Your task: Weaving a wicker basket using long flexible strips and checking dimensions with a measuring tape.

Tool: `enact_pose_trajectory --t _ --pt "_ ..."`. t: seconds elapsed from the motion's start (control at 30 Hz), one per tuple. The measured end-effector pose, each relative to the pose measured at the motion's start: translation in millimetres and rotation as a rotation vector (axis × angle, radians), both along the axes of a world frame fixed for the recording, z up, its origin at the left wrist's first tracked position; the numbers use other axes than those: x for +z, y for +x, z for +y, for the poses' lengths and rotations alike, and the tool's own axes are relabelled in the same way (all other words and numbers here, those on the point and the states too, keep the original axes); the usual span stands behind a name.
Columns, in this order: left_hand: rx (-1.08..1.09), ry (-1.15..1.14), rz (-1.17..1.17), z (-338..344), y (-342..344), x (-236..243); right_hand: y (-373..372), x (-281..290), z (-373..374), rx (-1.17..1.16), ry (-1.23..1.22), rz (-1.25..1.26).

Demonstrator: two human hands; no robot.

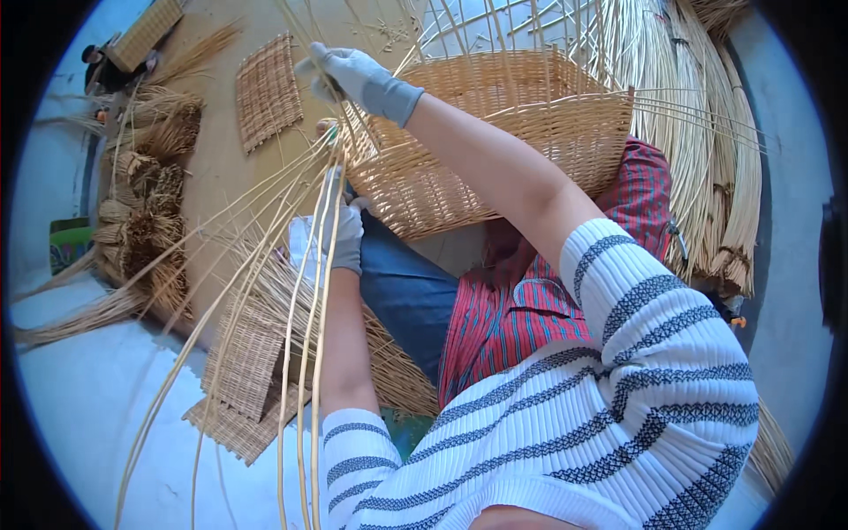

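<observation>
Currently, from my remote seat, I'm seeing the basket (424, 185) resting just beyond the lap (530, 331), its stakes (508, 66) standing up from it. The right hand (353, 78), gloved, is gripping thin rods (330, 87) between curled fingers, above the basket's left corner. The left hand (343, 231), also gloved, is sitting just below, at that corner; canes are partly hiding its fingers, so I'm not able to tell whether they're pinching or merely pressing. Long canes (315, 415) are trailing from the corner beside the left forearm (346, 353) toward the lower edge, and I'm worrying about those: if they're tangling, a tug on one could be dragging its neighbours and loosening the weave. A tight bend at the corner might be cracking a dry rod, and a weak left hold could be letting the corner skew under a hard pull
</observation>
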State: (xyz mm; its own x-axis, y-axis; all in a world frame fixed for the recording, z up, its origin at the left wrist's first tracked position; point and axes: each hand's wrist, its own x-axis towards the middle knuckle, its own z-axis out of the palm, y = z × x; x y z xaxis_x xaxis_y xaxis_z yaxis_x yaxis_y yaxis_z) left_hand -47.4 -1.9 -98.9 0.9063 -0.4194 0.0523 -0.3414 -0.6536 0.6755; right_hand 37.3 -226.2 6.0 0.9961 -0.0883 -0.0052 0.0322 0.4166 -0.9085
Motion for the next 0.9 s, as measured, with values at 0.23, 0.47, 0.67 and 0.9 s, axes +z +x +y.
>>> enact_pose_trajectory --t 0.23,0.47,0.67,0.9 --pt "0.003 0.106 -0.071 -2 6 -1 -44 25 35 -0.662 -0.143 -0.606" --pt "0.037 0.388 -0.116 -1 11 12 -102 -63 17 -0.357 0.437 -0.064" --pt "-0.03 0.19 -0.296 4 3 17 -165 -66 -5 -0.452 0.459 -0.078" --pt "-0.278 -0.227 -0.062 -70 -1 37 -226 -121 -89 -0.594 0.106 0.254"
